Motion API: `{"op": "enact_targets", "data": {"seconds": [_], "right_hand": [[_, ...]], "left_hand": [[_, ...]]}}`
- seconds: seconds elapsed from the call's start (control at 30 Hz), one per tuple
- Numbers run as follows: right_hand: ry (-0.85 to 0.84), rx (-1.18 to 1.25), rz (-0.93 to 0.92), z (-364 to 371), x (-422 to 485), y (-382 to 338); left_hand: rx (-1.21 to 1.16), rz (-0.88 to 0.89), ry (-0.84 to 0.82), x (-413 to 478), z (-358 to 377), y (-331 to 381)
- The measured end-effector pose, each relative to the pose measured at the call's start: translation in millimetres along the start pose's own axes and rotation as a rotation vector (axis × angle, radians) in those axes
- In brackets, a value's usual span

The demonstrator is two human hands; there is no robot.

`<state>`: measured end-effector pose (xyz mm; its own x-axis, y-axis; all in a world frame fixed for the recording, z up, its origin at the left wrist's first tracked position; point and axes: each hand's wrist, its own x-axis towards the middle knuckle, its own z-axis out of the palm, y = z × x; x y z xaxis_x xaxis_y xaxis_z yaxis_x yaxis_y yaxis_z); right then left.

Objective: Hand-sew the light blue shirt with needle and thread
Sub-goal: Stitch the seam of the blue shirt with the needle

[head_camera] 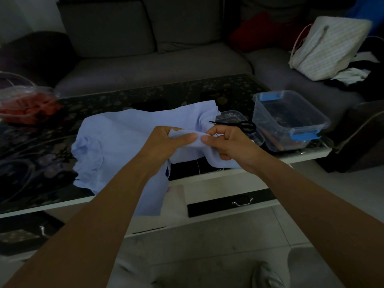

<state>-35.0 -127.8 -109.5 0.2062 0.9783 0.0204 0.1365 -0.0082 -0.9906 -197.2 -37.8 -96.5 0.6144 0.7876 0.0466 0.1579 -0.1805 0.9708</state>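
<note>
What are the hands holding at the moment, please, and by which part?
Both hands, left and right, pinch a folded edge of the light blue shirt; the right also seems to hold a needle.

You get no readable text, label, brand, number or sign anywhere in this view. The striped bag (328, 48) on the sofa shows only lines, no lettering. The clear box with blue clips (291, 119) carries no legible label. The dark table top (124, 100) has a floral pattern only, nothing written.
</note>
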Motion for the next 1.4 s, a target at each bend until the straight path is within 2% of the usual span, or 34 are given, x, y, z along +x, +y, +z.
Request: {"op": "enact_targets", "data": {"seconds": [0.63, 0.73, 0.83, 1.0, 1.4], "right_hand": [[0.095, -0.027, -0.031, -4.2, -2.7, -1.1], [0.135, -0.013, -0.093, -4.7, -4.5, -4.8], [0.094, -0.123, -0.217, -5.8, -8.7, -5.8], [0.024, -0.216, -0.311, -5.5, -13.7, -1.1], [0.024, -0.218, -0.270, -6.1, -14.7, -1.9]], "left_hand": [[-0.023, 0.017, 0.018, -3.8, 2.2, 4.0], [-0.065, 0.012, 0.021, -5.2, 0.2, 4.1], [-0.059, -0.008, 0.042, -3.6, 0.5, 3.7], [-0.041, 0.008, -0.004, -3.7, 0.7, 3.7], [-0.040, -0.004, -0.001, -0.6, -2.0, -0.8]]}}
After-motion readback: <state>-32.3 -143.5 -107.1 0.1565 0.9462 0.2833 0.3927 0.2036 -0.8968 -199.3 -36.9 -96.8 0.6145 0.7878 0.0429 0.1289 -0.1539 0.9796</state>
